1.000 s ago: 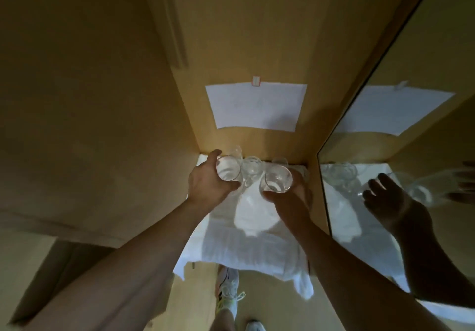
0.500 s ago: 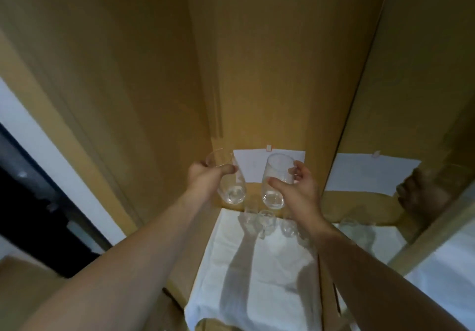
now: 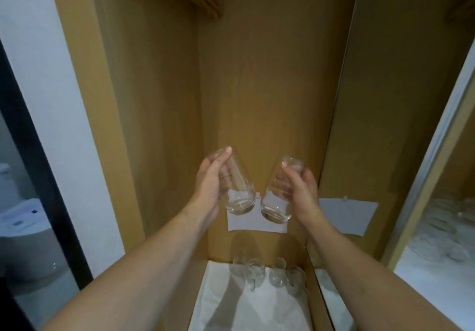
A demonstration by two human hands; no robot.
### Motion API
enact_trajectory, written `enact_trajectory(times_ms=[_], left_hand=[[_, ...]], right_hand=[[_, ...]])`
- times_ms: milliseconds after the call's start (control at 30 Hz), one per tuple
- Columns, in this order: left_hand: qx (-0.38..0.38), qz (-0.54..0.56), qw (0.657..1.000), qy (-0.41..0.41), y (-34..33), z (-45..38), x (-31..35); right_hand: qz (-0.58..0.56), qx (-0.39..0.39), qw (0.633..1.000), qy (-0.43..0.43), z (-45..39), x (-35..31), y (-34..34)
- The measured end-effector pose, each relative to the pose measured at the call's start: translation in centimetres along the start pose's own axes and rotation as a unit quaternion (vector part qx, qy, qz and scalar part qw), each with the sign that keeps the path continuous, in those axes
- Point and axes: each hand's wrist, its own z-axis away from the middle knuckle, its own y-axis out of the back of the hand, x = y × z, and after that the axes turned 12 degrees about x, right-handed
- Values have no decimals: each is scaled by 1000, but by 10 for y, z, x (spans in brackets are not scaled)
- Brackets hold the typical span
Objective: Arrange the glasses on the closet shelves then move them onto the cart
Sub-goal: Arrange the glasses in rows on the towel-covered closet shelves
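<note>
Gripping one clear stemless glass each, the left hand [image 3: 209, 186] held the left glass [image 3: 235, 186] and the right hand [image 3: 299, 192] the right glass [image 3: 279, 197], fingers curled round them, rims tilted outward, bases nearly touching, raised before the wooden back panel [image 3: 257, 86]. Below, more glasses [image 3: 267, 274] stood on the white cloth [image 3: 246, 310] between narrow side walls.

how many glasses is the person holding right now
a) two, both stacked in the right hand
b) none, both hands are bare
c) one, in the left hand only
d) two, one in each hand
d: the left hand holds one glass and the right hand holds another glass, both raised above the glasses on the shelf.
</note>
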Motion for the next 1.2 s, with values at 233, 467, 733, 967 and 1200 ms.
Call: enact_trajectory(times_ms=[233,467,733,967,1200], left_hand=[[-66,-16,997,32,10,22,13],[-141,-59,986,64,-6,46,-11],[-254,-93,958,93,-37,107,-34],[-309,-113,939,102,-81,155,-50],[-330,-141,928,96,-139,224,-66]], right_hand=[[20,18,999,24,43,-22,-2],[27,91,995,24,90,-43,38],[64,191,979,19,130,-57,103],[71,229,970,32,154,-85,164],[87,269,958,41,170,-108,249]])
